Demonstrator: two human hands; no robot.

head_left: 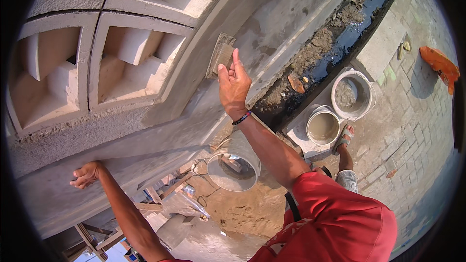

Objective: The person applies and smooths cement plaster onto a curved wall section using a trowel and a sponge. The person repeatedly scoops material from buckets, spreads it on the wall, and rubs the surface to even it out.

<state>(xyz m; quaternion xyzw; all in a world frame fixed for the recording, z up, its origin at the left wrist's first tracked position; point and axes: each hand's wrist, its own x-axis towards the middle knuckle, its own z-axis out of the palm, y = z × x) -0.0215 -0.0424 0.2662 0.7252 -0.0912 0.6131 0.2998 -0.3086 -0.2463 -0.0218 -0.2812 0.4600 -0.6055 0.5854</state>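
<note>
A wooden float sits against the grey wall, gripped from behind by a worker's right hand, apparently to keep its face flat. The left hand, loosely curled and seemingly empty, reaches out farther left, perhaps for balance; two buckets of grey mix stand beside the ditch, likely for easy reach.
</note>
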